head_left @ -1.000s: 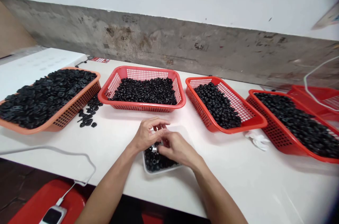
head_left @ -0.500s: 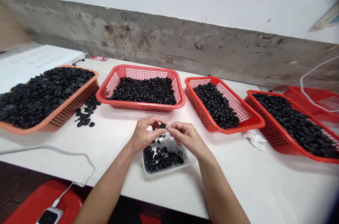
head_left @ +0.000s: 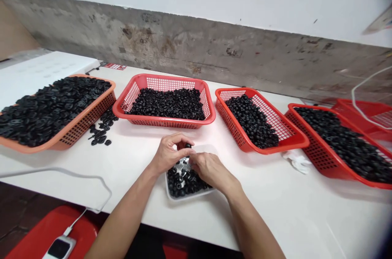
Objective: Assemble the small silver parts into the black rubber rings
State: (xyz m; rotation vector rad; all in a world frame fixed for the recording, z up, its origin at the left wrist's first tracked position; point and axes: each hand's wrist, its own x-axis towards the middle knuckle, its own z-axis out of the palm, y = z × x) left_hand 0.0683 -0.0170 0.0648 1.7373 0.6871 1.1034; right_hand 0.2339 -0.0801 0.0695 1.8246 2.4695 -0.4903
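Note:
Between thumb and forefinger, my left hand (head_left: 170, 152) pinches a small round black part (head_left: 188, 145) above a clear plastic tub (head_left: 180, 199). My right hand (head_left: 208, 168) reaches down into the tub, its fingers closed and pointing in; what its fingertips hold, if anything, is hidden. Many small black parts (head_left: 191, 183), some ring-shaped, lie in the front of the tub. Small silvery bits (head_left: 183, 164) show behind them, partly covered by my hands.
An orange basket (head_left: 72, 138) heaped with flat black pieces stands at left, loose pieces (head_left: 99, 136) beside it. Red baskets (head_left: 165, 122) (head_left: 294, 144) (head_left: 324, 169) of small black parts stand behind and right. Crumpled white tissue (head_left: 298, 162) lies near them. A white cable (head_left: 104, 185) crosses the table's left front.
My right hand has moved down from beside the black part into the tub. My left hand stays nearly in place, holding the part. The view has shifted slightly.

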